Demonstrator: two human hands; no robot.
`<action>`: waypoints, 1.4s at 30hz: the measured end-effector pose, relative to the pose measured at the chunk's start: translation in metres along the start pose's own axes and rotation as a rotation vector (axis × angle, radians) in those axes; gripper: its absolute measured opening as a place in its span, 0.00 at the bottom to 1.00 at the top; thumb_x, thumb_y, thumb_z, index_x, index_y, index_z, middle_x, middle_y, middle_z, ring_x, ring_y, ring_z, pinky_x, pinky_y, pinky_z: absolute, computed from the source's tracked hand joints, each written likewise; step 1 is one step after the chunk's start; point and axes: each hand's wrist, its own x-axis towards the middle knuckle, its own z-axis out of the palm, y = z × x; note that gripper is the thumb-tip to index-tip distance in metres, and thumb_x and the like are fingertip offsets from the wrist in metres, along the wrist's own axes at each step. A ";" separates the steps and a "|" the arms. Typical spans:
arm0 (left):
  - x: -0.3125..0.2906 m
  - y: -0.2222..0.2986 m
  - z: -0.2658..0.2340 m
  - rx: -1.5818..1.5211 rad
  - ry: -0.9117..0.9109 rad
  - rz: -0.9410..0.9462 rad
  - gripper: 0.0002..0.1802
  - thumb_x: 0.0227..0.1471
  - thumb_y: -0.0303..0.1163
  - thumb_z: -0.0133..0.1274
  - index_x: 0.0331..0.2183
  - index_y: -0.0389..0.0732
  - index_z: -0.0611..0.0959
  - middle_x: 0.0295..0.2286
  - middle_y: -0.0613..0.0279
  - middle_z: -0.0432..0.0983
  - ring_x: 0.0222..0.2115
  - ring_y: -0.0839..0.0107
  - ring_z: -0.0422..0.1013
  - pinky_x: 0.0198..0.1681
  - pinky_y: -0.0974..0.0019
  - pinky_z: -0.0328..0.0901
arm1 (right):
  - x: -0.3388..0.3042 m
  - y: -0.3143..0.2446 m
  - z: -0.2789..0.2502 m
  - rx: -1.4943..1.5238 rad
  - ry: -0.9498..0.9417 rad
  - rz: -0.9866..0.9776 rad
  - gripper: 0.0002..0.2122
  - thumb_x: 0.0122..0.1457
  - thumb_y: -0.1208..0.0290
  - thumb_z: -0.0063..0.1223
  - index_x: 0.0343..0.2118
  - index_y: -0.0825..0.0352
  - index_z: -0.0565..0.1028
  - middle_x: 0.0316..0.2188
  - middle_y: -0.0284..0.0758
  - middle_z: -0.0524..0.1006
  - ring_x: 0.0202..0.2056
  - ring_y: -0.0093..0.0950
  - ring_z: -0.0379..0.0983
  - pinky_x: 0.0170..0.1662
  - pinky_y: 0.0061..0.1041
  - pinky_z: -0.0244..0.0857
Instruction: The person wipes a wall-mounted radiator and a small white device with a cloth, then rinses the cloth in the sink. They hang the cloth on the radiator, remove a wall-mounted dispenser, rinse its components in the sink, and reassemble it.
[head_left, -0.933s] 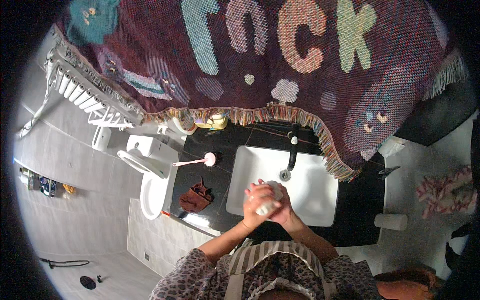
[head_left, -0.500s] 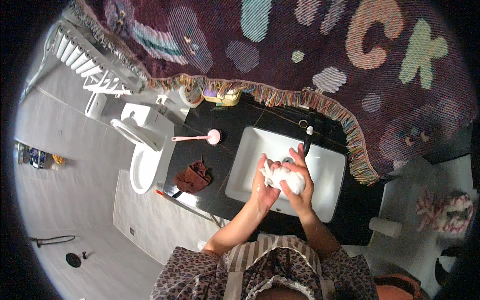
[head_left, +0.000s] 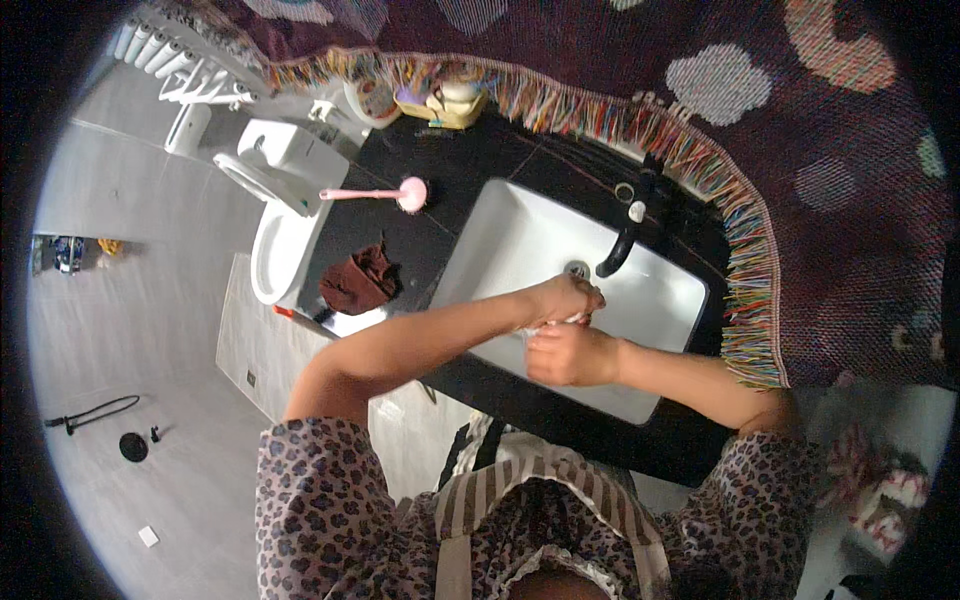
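I have both elbows (head_left: pixel 345 362) bent outward, my left hand (head_left: pixel 563 300) curled just beyond my right hand (head_left: pixel 572 356), which is balled tight.

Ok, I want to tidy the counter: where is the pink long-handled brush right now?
In the head view, the pink brush lies on the black counter, left of the white sink and just beyond the brown cloth.

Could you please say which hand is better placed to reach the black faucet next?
Probably the left hand: it is nearer the black faucet, while the right hand is farther off. Both grip a white cloth over the white sink.
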 end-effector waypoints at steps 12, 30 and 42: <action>0.039 -0.098 0.055 0.438 0.227 -0.468 0.11 0.44 0.28 0.46 0.29 0.39 0.82 0.26 0.49 0.77 0.29 0.59 0.74 0.34 0.59 0.68 | -0.019 0.000 0.142 -0.312 -0.671 -0.202 0.05 0.42 0.69 0.48 0.20 0.64 0.71 0.25 0.34 0.73 0.32 0.28 0.71 0.34 0.31 0.65; -0.101 -0.041 0.046 0.483 0.890 -0.239 0.25 0.44 0.44 0.56 0.41 0.37 0.75 0.41 0.52 0.70 0.51 0.53 0.59 0.52 0.53 0.58 | 0.002 -0.026 0.004 0.480 0.779 1.922 0.19 0.46 0.69 0.63 0.41 0.66 0.71 0.41 0.40 0.71 0.43 0.33 0.68 0.46 0.34 0.62; -0.393 -0.064 0.083 -0.680 0.451 0.642 0.10 0.52 0.31 0.52 0.36 0.36 0.81 0.35 0.61 0.76 0.38 0.73 0.70 0.43 0.70 0.64 | 0.199 -0.141 0.080 1.004 0.961 1.077 0.19 0.56 0.72 0.49 0.51 0.66 0.62 0.48 0.37 0.65 0.51 0.30 0.60 0.53 0.29 0.55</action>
